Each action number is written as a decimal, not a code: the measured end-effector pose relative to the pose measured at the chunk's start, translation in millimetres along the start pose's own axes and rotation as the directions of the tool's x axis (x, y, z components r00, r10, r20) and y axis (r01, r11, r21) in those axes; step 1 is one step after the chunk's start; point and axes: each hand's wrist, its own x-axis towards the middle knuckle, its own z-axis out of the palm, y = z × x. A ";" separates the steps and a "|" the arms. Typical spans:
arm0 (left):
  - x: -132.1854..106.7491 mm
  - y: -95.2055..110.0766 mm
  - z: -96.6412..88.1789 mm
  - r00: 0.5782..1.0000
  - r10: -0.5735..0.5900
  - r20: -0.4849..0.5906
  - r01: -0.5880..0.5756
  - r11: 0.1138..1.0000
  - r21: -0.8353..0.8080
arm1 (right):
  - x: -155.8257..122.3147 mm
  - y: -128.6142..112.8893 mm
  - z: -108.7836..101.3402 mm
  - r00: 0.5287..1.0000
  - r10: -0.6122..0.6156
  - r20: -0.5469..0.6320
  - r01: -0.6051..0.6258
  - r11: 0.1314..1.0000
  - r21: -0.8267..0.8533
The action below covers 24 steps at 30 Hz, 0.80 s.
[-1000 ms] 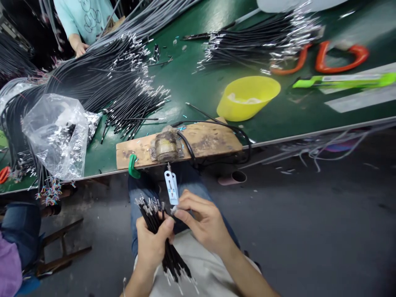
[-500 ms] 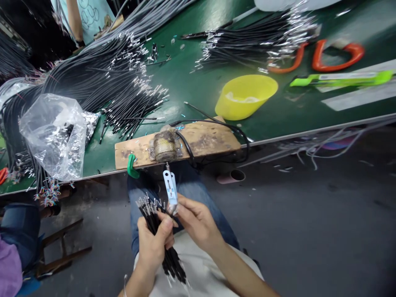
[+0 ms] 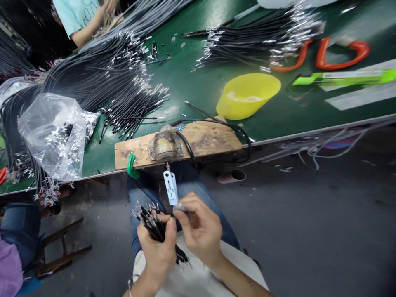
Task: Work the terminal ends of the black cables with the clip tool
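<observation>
My left hand (image 3: 156, 247) is closed round a bundle of short black cables (image 3: 151, 225) with bare silvery ends fanning out at the top. Its thumb presses near the end of one cable. Just beside it, my right hand (image 3: 201, 227) is closed in a pinch at a small greyish piece (image 3: 180, 207), too blurred to make out. Right above those fingertips is a light blue clip-like piece (image 3: 170, 187), fixed to the shaft of a small motor (image 3: 165, 145). The motor sits on a wooden board (image 3: 207, 138) at the table edge.
A green clamp (image 3: 132, 167) grips the board's left end. On the green table (image 3: 192, 88) lie heaps of black cables (image 3: 130, 107), a clear plastic bag (image 3: 54, 136), a yellow cup (image 3: 247, 97), orange-handled scissors (image 3: 342, 53) and a green cutter (image 3: 343, 78). A co-worker's arm (image 3: 88, 31) is across the table.
My right hand has turned and its fingers have curled in more at the blue clip's tip. My left hand and the bundle have shifted slightly. The co-worker's hands have come into view.
</observation>
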 end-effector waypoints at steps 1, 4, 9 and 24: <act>0.1 1.0 0.5 1.000 -0.001 0.008 0.001 1.000 -0.007 | -1.8 0.7 0.8 0.992 -0.127 -0.026 0.125 0.990 -0.066; 2.8 5.0 -0.4 1.000 -0.011 0.013 0.012 0.999 -0.037 | -4.3 4.2 -1.2 0.960 -0.275 0.045 0.278 0.954 -0.108; 15.4 7.3 -9.8 0.994 -0.078 0.072 0.086 0.990 -0.111 | 2.9 7.0 -10.5 0.985 0.002 0.172 -0.012 0.998 0.055; 37.1 16.0 -21.7 0.938 -0.090 0.335 0.168 0.963 -0.211 | 41.3 7.6 -6.7 0.686 0.616 0.387 -0.727 0.599 0.335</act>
